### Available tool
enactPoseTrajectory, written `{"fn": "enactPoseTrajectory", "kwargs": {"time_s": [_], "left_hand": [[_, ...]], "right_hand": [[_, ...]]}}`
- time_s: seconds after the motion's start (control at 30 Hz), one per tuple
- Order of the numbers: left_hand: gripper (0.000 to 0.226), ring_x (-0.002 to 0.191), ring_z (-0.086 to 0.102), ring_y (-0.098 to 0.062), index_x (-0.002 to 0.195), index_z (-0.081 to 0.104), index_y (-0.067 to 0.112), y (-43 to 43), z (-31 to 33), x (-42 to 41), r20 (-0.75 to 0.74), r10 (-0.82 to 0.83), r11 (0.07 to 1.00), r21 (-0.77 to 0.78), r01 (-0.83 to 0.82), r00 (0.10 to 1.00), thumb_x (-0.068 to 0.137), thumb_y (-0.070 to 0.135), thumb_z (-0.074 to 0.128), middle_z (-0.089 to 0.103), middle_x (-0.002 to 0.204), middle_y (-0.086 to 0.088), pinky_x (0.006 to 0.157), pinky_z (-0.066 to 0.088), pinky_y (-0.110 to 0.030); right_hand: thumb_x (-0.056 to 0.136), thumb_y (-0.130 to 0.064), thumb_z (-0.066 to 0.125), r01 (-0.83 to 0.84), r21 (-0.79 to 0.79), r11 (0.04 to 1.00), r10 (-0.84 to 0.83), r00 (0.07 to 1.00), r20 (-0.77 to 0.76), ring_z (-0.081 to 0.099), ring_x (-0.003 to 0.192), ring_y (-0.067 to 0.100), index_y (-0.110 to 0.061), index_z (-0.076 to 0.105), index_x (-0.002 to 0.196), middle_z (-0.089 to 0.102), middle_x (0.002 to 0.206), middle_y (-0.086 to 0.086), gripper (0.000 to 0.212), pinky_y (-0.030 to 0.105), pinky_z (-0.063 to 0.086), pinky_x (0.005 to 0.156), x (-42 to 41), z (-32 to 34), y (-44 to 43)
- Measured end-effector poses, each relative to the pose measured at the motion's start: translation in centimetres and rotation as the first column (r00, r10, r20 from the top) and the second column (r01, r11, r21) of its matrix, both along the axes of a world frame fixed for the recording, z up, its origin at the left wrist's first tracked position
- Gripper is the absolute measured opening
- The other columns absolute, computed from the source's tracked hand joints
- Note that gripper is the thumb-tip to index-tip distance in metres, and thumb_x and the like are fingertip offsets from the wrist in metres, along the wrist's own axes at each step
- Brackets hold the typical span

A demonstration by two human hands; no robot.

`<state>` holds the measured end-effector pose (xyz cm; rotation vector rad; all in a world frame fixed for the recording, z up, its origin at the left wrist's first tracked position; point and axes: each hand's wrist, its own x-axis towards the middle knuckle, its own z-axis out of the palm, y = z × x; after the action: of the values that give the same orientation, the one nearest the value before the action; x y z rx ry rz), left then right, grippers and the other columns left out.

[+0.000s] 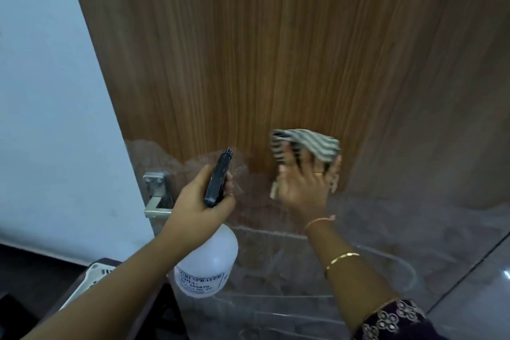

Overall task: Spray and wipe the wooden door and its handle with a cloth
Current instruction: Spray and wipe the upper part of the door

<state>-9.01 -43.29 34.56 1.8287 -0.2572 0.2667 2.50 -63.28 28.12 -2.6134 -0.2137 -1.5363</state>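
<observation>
In left hand (pixel 197 203), white spray bottle (pixel 210 258)

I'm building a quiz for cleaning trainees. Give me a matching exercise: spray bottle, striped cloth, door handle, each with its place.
1 spray bottle
2 striped cloth
3 door handle

A fixed at the left edge of the wooden door
B gripped by the left hand
C pressed to the wooden door under the right hand

Pairs: 1-B, 2-C, 3-A
</observation>
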Motion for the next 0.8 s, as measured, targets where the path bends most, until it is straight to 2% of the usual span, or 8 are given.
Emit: {"fn": "enactPoseTrajectory", "kwargs": {"time_s": [0.1,0.2,0.3,0.37,0.47,0.6,0.7,0.8], "left_hand": [[0.021,0.078,0.061,-0.004,0.099,0.056,0.017,1.6,-0.1,0.0,-0.004,-0.03,0.999,-0.023,0.03,1.0,0.088,0.0,0.059,0.063,0.084,0.002,0.074,0.049,-0.015],[0.019,0.074,0.059,-0.002,0.102,0.055,0.011,3.0,-0.2,-0.1,-0.005,-0.067,0.998,-0.015,0.067,0.998,0.089,0.0,0.06,0.062,0.086,-0.003,0.071,0.048,-0.012],[0.018,0.074,0.058,-0.009,0.102,0.054,0.013,4.5,-0.4,0.0,-0.021,-0.091,0.996,-0.01,0.091,0.996,0.089,0.006,0.063,0.061,0.086,-0.006,0.07,0.05,-0.02],[0.018,0.074,0.059,-0.009,0.101,0.053,0.014,5.5,-0.2,0.1,-0.029,-0.103,0.995,-0.021,0.102,0.994,0.088,0.007,0.064,0.061,0.085,-0.005,0.071,0.05,-0.02],[0.018,0.078,0.061,-0.012,0.101,0.053,0.014,6.8,0.0,0.0,-0.02,-0.11,0.994,-0.021,0.11,0.994,0.088,0.009,0.063,0.062,0.087,-0.007,0.074,0.051,-0.018],[0.016,0.074,0.061,-0.007,0.098,0.054,0.014,8.5,0.1,-0.3,0.009,-0.091,0.996,-0.023,0.091,0.996,0.088,0.008,0.064,0.062,0.079,0.001,0.073,0.05,-0.018],[0.015,0.071,0.061,-0.001,0.095,0.054,0.016,9.7,0.0,-0.5,0.023,-0.043,0.999,-0.022,0.044,0.999,0.088,0.008,0.063,0.062,0.076,0.003,0.068,0.049,-0.011],[0.015,0.068,0.059,-0.002,0.094,0.054,0.014,11.2,-0.2,-0.5,0.03,-0.003,1.0,-0.008,0.003,1.0,0.087,0.004,0.063,0.062,0.076,-0.001,0.065,0.048,-0.01]], "right_hand": [[0.09,-0.035,0.041,0.156,0.268,0.951,-0.152,0.988,-0.034,0.027,0.132,0.037,-0.019,0.032,0.143,0.037,0.144,0.018,0.056,0.073,0.014,0.102,0.0,-0.1,-3.2],[0.095,-0.033,0.034,0.182,0.511,0.84,-0.18,0.982,-0.053,0.015,0.14,0.041,-0.015,0.022,0.149,0.023,0.153,0.024,0.059,0.071,0.008,0.107,-0.1,0.7,-3.8],[0.095,-0.03,0.031,0.178,0.609,0.773,-0.163,0.983,-0.08,0.005,0.144,0.041,-0.01,0.015,0.152,0.01,0.157,0.022,0.062,0.065,-0.003,0.111,-0.1,1.4,-1.9],[0.095,-0.028,0.031,0.184,0.646,0.741,-0.174,0.981,-0.08,0.004,0.144,0.043,-0.008,0.015,0.151,0.009,0.157,0.022,0.062,0.063,-0.003,0.111,0.0,1.8,-0.4],[0.097,-0.026,0.031,0.197,0.62,0.759,-0.188,0.979,-0.08,0.007,0.142,0.047,-0.002,0.018,0.15,0.013,0.155,0.025,0.059,0.064,0.0,0.111,0.2,1.6,1.7],[0.096,-0.03,0.031,0.173,0.495,0.851,-0.151,0.985,-0.086,0.012,0.137,0.051,-0.004,0.019,0.148,0.022,0.152,0.028,0.06,0.07,0.003,0.108,0.2,0.6,5.3],[0.095,-0.033,0.032,0.095,0.319,0.943,-0.072,0.994,-0.082,0.013,0.136,0.046,-0.01,0.021,0.146,0.031,0.149,0.025,0.057,0.067,0.0,0.107,0.0,0.2,9.1],[0.094,-0.033,0.034,-0.006,0.101,0.995,0.015,0.995,-0.095,0.016,0.138,0.04,-0.016,0.027,0.145,0.03,0.149,0.013,0.055,0.068,0.001,0.107,-0.2,0.2,13.0]]}}
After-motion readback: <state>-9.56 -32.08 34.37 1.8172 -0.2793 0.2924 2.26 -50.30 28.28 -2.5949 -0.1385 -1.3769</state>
